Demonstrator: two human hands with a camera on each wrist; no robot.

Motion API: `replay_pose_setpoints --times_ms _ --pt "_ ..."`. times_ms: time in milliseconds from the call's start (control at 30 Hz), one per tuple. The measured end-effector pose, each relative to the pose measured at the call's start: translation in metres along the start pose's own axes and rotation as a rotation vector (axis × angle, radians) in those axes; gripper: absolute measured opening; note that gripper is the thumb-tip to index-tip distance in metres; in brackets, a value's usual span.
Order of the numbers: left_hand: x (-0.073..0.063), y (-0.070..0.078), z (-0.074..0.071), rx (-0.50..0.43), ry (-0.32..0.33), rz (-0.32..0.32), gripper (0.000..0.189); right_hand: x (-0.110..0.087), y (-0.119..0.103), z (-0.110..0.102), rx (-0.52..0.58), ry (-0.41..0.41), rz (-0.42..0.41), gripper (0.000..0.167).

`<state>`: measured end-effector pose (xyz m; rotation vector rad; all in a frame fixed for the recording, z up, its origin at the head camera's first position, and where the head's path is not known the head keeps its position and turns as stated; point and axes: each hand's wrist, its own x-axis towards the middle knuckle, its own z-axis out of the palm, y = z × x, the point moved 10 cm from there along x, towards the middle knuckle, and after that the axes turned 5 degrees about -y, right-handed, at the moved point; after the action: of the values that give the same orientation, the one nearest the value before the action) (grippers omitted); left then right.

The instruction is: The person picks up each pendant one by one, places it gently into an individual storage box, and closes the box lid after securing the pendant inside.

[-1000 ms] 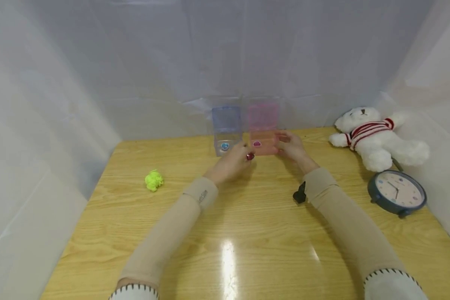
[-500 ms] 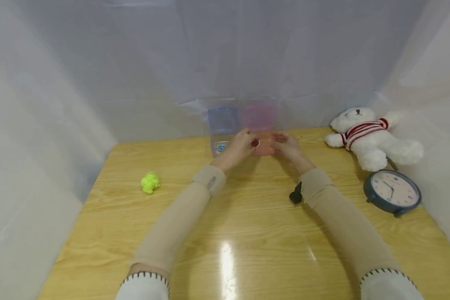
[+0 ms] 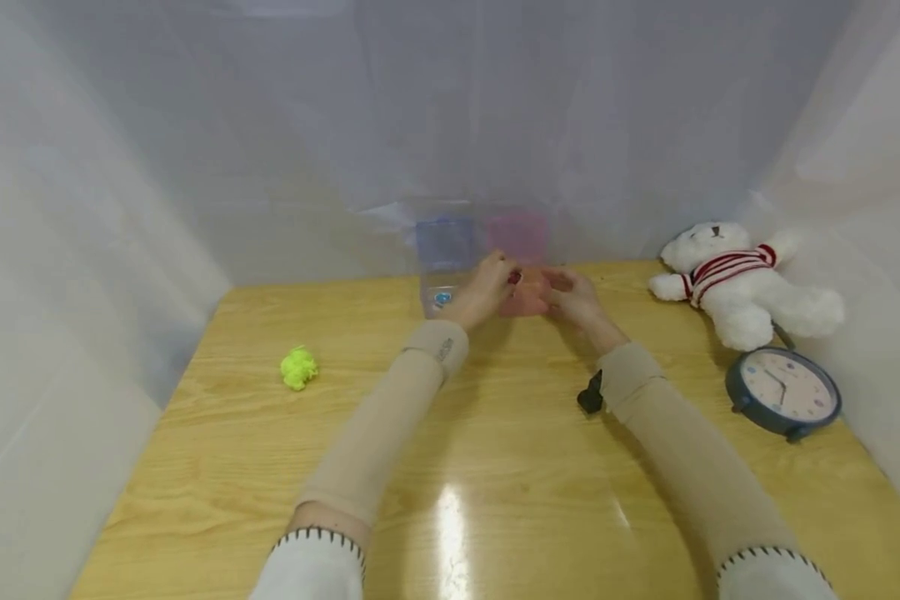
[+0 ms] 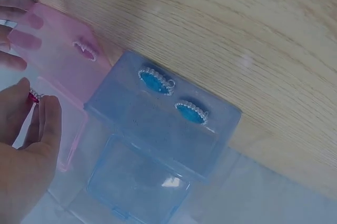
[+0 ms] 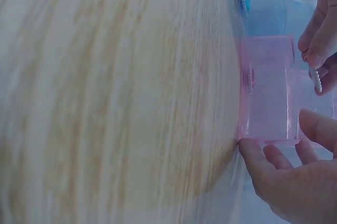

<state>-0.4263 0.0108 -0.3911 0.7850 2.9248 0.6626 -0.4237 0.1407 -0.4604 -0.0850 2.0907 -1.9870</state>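
My left hand (image 3: 483, 287) pinches a small red gem charm (image 3: 515, 277) with a beaded silvery rim between thumb and fingertips. It is above the translucent pink box (image 5: 268, 92), whose lid (image 3: 519, 237) stands raised. Inside that box lies a pink gem charm (image 4: 85, 50). My right hand (image 3: 576, 298) rests its fingertips against the box's right end, thumb spread near the top edge. Beside it stands a translucent blue box (image 4: 158, 124), lid (image 3: 445, 243) raised too, holding two blue gem charms, one a round-edged charm (image 4: 156, 80) and the other a similar charm (image 4: 191, 112).
On the left of the wooden table (image 3: 217, 467) lies a fuzzy yellow-green clump (image 3: 298, 367). A white teddy bear (image 3: 742, 283) in a striped sweater lies at the back right, with a dark blue clock (image 3: 783, 392) before it. A pale sheet (image 3: 330, 150) hangs behind the boxes.
My left hand has moved right and away from me, carrying the red gem charm from in front of the boxes to above the pink box. My right hand stays at the pink box's end.
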Motion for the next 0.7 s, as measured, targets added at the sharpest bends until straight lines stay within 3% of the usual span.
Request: replay_pose_setpoints --times_ms 100,267,533,700 --pt "0.003 -0.001 0.0073 0.02 -0.024 -0.006 0.027 -0.0012 0.0032 0.0011 -0.022 -0.002 0.008 0.056" --pt "0.0052 0.0045 0.0116 0.167 -0.018 0.017 0.026 -0.0006 0.0057 0.0037 -0.014 -0.001 0.007 0.056" --pt "0.0066 0.0019 0.0112 0.071 -0.013 -0.019 0.046 0.0003 0.0015 0.006 0.013 -0.008 -0.003 0.056" --pt "0.0048 0.0031 0.0088 0.031 -0.011 0.004 0.062 0.0008 0.0014 0.004 0.007 -0.001 0.007 0.057"
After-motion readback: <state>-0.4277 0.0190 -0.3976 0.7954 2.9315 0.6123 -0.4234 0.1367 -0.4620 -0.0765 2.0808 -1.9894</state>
